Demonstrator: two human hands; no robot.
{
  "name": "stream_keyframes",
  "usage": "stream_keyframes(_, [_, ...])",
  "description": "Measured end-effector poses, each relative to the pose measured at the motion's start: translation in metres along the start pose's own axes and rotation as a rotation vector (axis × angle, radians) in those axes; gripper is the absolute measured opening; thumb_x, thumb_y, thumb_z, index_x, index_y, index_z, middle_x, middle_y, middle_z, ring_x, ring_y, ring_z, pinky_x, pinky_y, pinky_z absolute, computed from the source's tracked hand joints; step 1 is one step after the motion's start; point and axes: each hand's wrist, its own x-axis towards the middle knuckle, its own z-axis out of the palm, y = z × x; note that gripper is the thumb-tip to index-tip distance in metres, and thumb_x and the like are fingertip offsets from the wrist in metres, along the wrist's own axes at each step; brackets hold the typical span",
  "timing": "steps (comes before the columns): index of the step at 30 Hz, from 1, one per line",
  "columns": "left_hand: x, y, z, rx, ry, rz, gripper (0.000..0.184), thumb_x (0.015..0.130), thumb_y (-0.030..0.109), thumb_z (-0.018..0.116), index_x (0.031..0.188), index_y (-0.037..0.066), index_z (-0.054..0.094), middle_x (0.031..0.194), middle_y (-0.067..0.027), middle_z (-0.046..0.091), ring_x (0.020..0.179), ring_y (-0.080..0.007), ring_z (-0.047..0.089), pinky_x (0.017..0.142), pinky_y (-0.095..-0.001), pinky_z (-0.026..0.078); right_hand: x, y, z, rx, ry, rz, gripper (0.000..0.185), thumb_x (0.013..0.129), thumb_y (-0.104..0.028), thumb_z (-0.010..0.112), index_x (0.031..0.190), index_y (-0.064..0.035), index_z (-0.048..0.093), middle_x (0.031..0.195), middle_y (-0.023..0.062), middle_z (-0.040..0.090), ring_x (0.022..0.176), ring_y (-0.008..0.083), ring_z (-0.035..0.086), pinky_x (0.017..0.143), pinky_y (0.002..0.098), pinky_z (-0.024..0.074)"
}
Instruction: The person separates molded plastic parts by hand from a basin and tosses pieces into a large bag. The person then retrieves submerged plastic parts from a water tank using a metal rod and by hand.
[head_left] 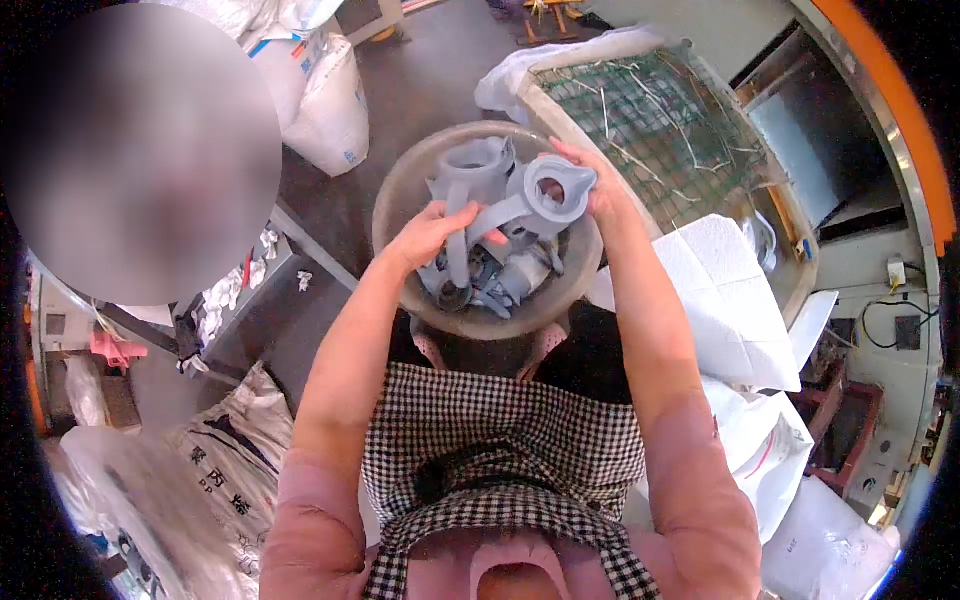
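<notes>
Over a round, translucent tub (400, 180), both my hands hold a grey plastic part (560, 190) with a round opening and a long handle-like strip. My left hand (432, 235) closes its fingers round the strip at the part's left side. On the right, my right hand (597, 185) grips the round end from behind, its fingers partly hidden. Beneath them, the tub holds several more grey parts, among them a jug-like piece (475, 165) at the back and smaller pieces (520, 275) lower down.
White sacks (335, 110) stand at the upper left, by a blurred area. A bin with green netting (650, 120) is at the upper right, with a white foam sheet (725, 300) beside it. A printed sack (230, 460) lies lower left.
</notes>
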Motion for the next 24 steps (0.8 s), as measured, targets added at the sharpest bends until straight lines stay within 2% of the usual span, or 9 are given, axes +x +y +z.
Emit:
stream_keyframes(3, [-0.003, 0.001, 0.01, -0.021, -0.172, 0.035, 0.04, 0.085, 0.029, 0.062, 0.112, 0.0, 0.06, 0.092, -0.0079, 0.065, 0.085, -0.0166, 0.059, 0.076, -0.0303, 0.045, 0.024, 0.005, -0.026, 0.222, -0.031, 0.044, 0.05, 0.087, -0.043, 0.055, 0.102, 0.0048, 0.058, 0.086, 0.0136, 0.065, 0.072, 0.0243, 0.064, 0.062, 0.0335, 0.0532])
stream_keyframes(7, [-0.004, -0.005, 0.003, 0.338, 0.075, 0.04, 0.028, 0.08, 0.024, 0.068, 0.093, 0.0, 0.064, 0.071, -0.0029, 0.06, 0.062, -0.0109, 0.052, 0.06, -0.0258, 0.042, 0.057, 0.022, -0.031, 0.032, 0.277, -0.101, 0.062, 0.088, -0.049, 0.048, 0.112, 0.008, 0.053, 0.1, 0.0213, 0.062, 0.091, 0.0287, 0.063, 0.076, 0.0388, 0.0538])
stream_keyframes(8, [-0.002, -0.008, -0.007, 0.256, 0.296, 0.076, 0.025, 0.081, 0.025, 0.067, 0.087, 0.0, 0.063, 0.068, -0.0027, 0.059, 0.06, -0.0111, 0.051, 0.059, -0.026, 0.041, 0.06, 0.029, -0.034, -0.391, 0.597, -0.059, 0.063, 0.083, -0.054, 0.053, 0.105, 0.0038, 0.059, 0.1, 0.0199, 0.063, 0.093, 0.0285, 0.062, 0.078, 0.0396, 0.0517])
stream_keyframes(10, [-0.003, 0.0, -0.017, 0.107, 0.602, 0.155, 0.029, 0.084, 0.029, 0.064, 0.072, 0.003, 0.058, 0.064, -0.0029, 0.056, 0.055, -0.0114, 0.048, 0.056, -0.0273, 0.038, 0.11, 0.058, -0.109, -1.577, 0.445, 0.038, 0.065, 0.072, -0.061, 0.063, 0.097, -0.0005, 0.064, 0.099, 0.0175, 0.065, 0.094, 0.0283, 0.062, 0.079, 0.0389, 0.0495])
stream_keyframes(12, [-0.007, 0.006, -0.036, 0.043, 0.699, 0.131, 0.033, 0.085, 0.032, 0.062, 0.071, 0.003, 0.058, 0.063, -0.0043, 0.056, 0.054, -0.013, 0.049, 0.057, -0.0284, 0.039, 0.125, 0.125, -0.137, -1.803, 0.193, 0.113, 0.068, 0.059, -0.064, 0.071, 0.091, -0.0038, 0.067, 0.096, 0.0148, 0.066, 0.09, 0.0284, 0.063, 0.08, 0.0371, 0.0485])
stream_keyframes(15, [-0.013, 0.016, -0.044, 0.007, 0.804, 0.081, 0.034, 0.086, 0.033, 0.061, 0.07, 0.003, 0.057, 0.063, -0.005, 0.056, 0.054, -0.0138, 0.05, 0.058, -0.0285, 0.039, 0.156, 0.273, -0.173, -2.076, 0.043, 0.243, 0.086, 0.07, -0.058, 0.064, 0.135, -0.0099, 0.035, 0.137, 0.0188, 0.038, 0.102, 0.0392, 0.056, 0.084, 0.0466, 0.0469])
stream_keyframes(17, [-0.011, 0.018, -0.049, 0.0, 0.843, 0.043, 0.034, 0.086, 0.033, 0.062, 0.07, 0.003, 0.057, 0.063, -0.0053, 0.056, 0.054, -0.0142, 0.05, 0.058, -0.0286, 0.04, 0.136, 0.323, -0.143, -2.095, 0.091, 0.251, 0.084, 0.076, -0.056, 0.06, 0.14, -0.0117, 0.028, 0.142, 0.0225, 0.029, 0.103, 0.0438, 0.055, 0.082, 0.0512, 0.0468])
stream_keyframes(19, [-0.011, 0.013, -0.047, 0.011, 0.809, 0.063, 0.029, 0.088, 0.035, 0.059, 0.081, 0.008, 0.056, 0.066, -0.0015, 0.055, 0.054, -0.0115, 0.05, 0.051, -0.0252, 0.039, 0.102, 0.338, -0.079, -2.286, 0.5, 0.392, 0.06, 0.087, -0.041, 0.049, 0.136, -0.0088, 0.037, 0.136, 0.0317, 0.031, 0.102, 0.0468, 0.054, 0.076, 0.0544, 0.0481])
stream_keyframes(24, [-0.006, 0.022, -0.041, -0.042, 0.859, 0.086, 0.028, 0.085, 0.032, 0.062, 0.084, 0.005, 0.056, 0.067, -0.0038, 0.056, 0.055, -0.0131, 0.05, 0.053, -0.0274, 0.04, 0.127, 0.365, -0.083, -2.308, 0.49, 0.593, 0.037, 0.089, -0.027, 0.048, 0.119, -0.0055, 0.055, 0.126, 0.0312, 0.044, 0.098, 0.0424, 0.058, 0.074, 0.0495, 0.0505])
